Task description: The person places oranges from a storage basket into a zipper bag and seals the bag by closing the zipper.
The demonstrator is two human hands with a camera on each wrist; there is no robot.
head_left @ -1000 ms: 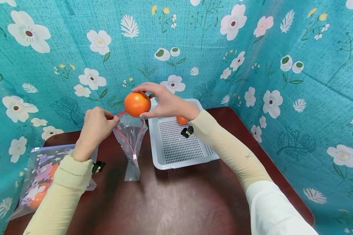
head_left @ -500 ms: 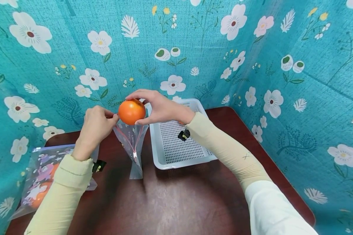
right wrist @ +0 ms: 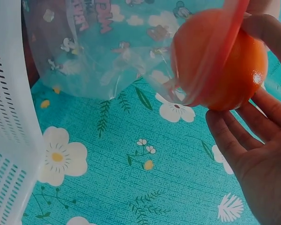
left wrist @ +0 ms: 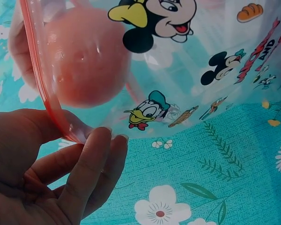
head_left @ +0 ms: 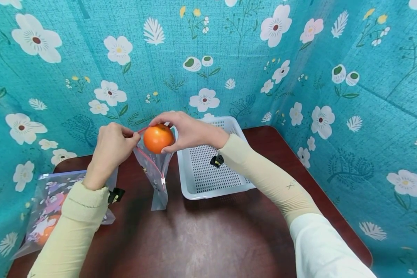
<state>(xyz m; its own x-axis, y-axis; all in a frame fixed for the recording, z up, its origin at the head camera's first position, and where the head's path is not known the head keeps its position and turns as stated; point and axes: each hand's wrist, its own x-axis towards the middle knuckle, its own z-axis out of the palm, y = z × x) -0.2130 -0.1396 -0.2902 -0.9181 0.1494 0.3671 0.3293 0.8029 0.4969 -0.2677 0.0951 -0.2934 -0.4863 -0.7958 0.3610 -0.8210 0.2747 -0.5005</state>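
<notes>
My left hand (head_left: 112, 148) pinches the red-edged mouth of a clear zip bag (head_left: 152, 170), which hangs above the table with its white slider on the near side. Cartoon prints cover the bag (left wrist: 178, 84) in the left wrist view. My right hand (head_left: 194, 131) holds a glossy round orange fruit (head_left: 158, 139) between thumb and fingers at the bag's mouth. In the right wrist view, the red rim crosses the fruit (right wrist: 243, 70), part of which lies inside the bag. Through the plastic, the left wrist view shows the fruit (left wrist: 89, 61) too.
A pale perforated plastic basket (head_left: 191, 189) stands at the table's back, under my right forearm. On the left lies another printed zip bag (head_left: 69, 177) with orange fruit (head_left: 46, 231) inside, partly behind my left arm. Flowered teal cloth (head_left: 201, 58) rises behind the dark table (head_left: 208, 239).
My right hand has moved left and down with the fruit, from above the bag's mouth to partly inside it. The left hand has stayed nearly still; the bag has shifted a little.
</notes>
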